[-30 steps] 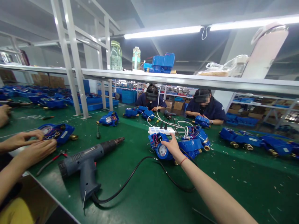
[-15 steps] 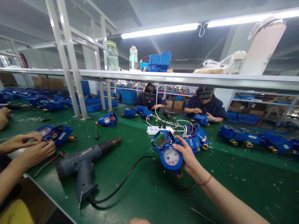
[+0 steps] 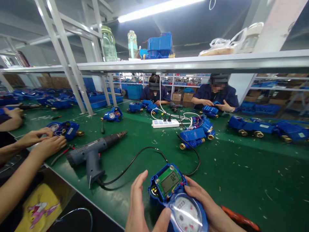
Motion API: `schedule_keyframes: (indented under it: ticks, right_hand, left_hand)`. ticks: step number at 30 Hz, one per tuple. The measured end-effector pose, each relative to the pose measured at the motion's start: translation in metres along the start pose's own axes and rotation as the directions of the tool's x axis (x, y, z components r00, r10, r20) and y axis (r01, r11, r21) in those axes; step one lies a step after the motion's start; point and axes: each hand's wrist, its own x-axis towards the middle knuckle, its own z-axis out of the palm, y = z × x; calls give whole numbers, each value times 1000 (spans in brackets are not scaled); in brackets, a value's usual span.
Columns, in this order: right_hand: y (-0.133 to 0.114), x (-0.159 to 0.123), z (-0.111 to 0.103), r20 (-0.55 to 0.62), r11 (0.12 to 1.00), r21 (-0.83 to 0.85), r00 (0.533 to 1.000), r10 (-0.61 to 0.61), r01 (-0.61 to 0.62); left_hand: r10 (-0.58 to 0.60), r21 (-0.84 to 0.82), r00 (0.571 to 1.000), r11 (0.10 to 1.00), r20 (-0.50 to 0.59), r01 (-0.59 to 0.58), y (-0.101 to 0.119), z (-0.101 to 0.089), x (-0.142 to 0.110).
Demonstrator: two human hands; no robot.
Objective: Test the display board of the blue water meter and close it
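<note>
A blue water meter [image 3: 185, 212] is close in front of me, tilted toward me. Its box part is uncovered, showing a green circuit board with a lit display [image 3: 170, 182] and coloured wires. Below that sits the round dial under a clear cover. My right hand [image 3: 205, 201] grips the meter from its right side, thumb at the wires' edge. On the left, my left hand [image 3: 142, 207] is raised with its fingers stretched out and apart; its thumb overlaps the meter's edge, and whether it touches I cannot tell. The meter's underside is hidden.
A heat gun [image 3: 94, 153] lies to the left, its black cable looping across the green table [image 3: 135, 170]. Other blue meters [image 3: 193, 137] and a white power strip [image 3: 165, 123] stand farther back. Orange-handled tool [image 3: 238, 217] lies right. A neighbour's hands [image 3: 47, 141] work at left; two people sit opposite.
My right hand has brought the meter from above the table down and nearer to me. My left hand has come up beside it. The view has tilted downward.
</note>
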Motion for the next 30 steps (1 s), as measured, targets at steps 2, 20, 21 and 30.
schedule_keyframes:
  ticks: [2, 20, 21, 30]
  right_hand:
    - [6, -4, -4, 21, 999, 37, 1000, 11, -12]
    - [3, -8, -14, 145, 959, -278, 989, -22, 62]
    - [-2, -9, -16, 183, 927, -367, 983, -15, 82]
    - [-145, 74, -60, 337, -168, -940, 752, -566, 295]
  left_hand:
    - [-17, 26, 999, 1000, 38, 16, -3, 9, -2]
    - [-71, 39, 990, 997, 123, 66, 7, 28, 13]
    - [-60, 53, 991, 997, 118, 54, 5, 28, 13]
    - [26, 70, 991, 997, 131, -36, -13, 25, 16]
